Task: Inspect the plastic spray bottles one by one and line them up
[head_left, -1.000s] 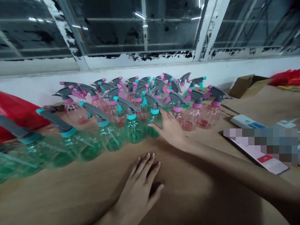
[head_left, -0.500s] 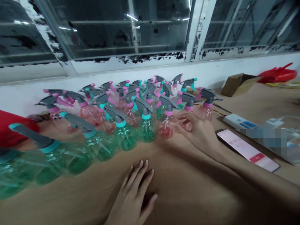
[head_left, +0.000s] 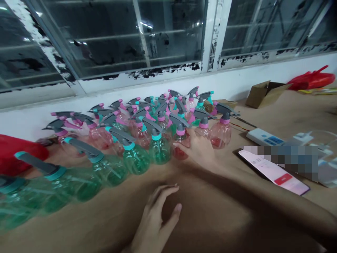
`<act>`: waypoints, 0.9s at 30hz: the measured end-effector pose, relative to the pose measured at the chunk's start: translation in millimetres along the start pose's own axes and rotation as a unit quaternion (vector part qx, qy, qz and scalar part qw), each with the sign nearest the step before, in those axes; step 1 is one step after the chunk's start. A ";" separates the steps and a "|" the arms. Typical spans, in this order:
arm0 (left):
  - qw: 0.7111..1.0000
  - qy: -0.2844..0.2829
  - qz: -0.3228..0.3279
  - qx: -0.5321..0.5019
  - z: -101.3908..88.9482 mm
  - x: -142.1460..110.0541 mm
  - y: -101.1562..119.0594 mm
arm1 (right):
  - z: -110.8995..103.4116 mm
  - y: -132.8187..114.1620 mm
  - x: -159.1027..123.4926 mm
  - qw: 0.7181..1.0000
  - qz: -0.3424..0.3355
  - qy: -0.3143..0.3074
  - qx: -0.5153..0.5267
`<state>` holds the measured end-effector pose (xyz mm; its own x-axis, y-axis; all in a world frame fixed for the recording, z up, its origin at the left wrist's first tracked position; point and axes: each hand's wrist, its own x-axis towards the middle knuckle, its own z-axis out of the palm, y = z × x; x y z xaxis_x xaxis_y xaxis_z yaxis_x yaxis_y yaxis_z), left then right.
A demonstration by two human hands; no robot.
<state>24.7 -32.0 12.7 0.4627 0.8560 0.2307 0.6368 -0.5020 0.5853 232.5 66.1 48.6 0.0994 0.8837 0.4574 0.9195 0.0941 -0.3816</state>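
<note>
My right hand [head_left: 200,149] is at a pink spray bottle [head_left: 179,151] with a pink collar and grey trigger head, at the right of the front row. Its thumb lies across the front of that bottle, and the other fingers reach behind, partly hidden. Low in the middle, my left hand [head_left: 158,214] hovers over or rests on the table, fingers curved and apart, holding nothing. Beside the gripped bottle stands a green spray bottle [head_left: 160,151] with a turquoise collar. Another pink spray bottle [head_left: 220,135] stands right of my right hand.
Several more pink and green spray bottles [head_left: 137,160] crowd the brown table [head_left: 210,211] up to the wall. At right lie a phone [head_left: 276,172], a power strip [head_left: 264,137], an open cardboard box [head_left: 263,95] and a red bag [head_left: 310,80]. Another red bag [head_left: 18,154] is at left.
My right hand has moved left from between the pink bottles onto the front one. My left hand has turned, its fingers now curved rather than flat. The view has shifted slightly.
</note>
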 end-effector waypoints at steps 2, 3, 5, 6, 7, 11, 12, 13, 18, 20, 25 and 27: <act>0.999 0.012 -0.020 -0.035 2.8 12.4 10.1 | -3.4 0.9 -2.6 1.000 -0.012 -0.002 0.003; 0.999 0.026 -0.011 -0.047 5.4 18.8 12.7 | -6.5 1.4 -5.5 1.000 -0.019 -0.003 0.005; 0.995 0.071 0.006 -0.071 12.6 30.3 13.7 | -14.9 2.5 -14.7 0.999 -0.039 -0.004 0.007; 0.993 0.083 0.002 -0.084 16.9 35.0 12.9 | -19.9 3.0 -21.0 0.999 -0.050 -0.006 0.008; 0.992 0.090 -0.002 -0.091 21.5 38.8 11.9 | -25.1 3.6 -28.0 0.998 -0.061 -0.007 0.010; 0.993 0.078 -0.007 -0.088 36.8 46.3 12.5 | -45.6 5.9 -58.2 0.997 -0.060 -0.034 0.022; 0.994 0.063 -0.004 -0.093 39.4 46.7 14.3 | -50.3 6.4 -64.4 0.997 -0.062 -0.045 0.023; 0.994 0.050 0.002 -0.102 41.5 46.7 16.4 | -54.7 6.9 -69.3 0.996 -0.069 -0.053 0.027; 0.990 0.010 0.036 -0.136 48.0 44.4 26.2 | -69.6 8.8 -74.1 0.981 -0.108 -0.067 0.147; 0.991 0.007 0.040 -0.126 49.8 43.8 28.7 | -70.2 9.3 -70.5 0.960 -0.093 -0.078 0.252; 0.994 -0.014 0.066 -0.087 50.8 48.2 32.4 | -63.7 10.1 -61.9 0.910 -0.073 -0.085 0.399; 0.994 -0.012 0.079 -0.072 50.8 52.0 32.7 | -62.3 10.8 -58.5 0.905 -0.074 -0.072 0.412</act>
<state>100.9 -10.1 4.3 0.5659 0.7637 0.3108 0.4609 -0.6055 0.6488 260.3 -13.2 67.7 -0.1068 0.8781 0.4664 0.3171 0.4746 -0.8211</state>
